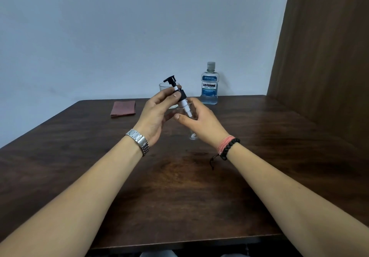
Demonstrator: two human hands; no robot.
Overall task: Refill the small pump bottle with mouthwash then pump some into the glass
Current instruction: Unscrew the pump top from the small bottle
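My left hand (154, 115) pinches the black-and-white pump head (179, 95) at its black collar and holds it tilted, its white stem reaching into the mouth of the small clear bottle (192, 131). My right hand (201, 122) grips that bottle, whose base shows just above the table (179, 186). The collar sits lifted off the bottle's neck. A clear glass (164, 88) stands behind my left hand, partly hidden. The mouthwash bottle (209, 85), blue liquid with a clear cap on, stands upright at the back right.
A folded reddish-brown cloth (123, 108) lies at the back left of the dark wooden table. A pale wall runs behind the table and a brown wooden panel (329, 57) stands along its right side.
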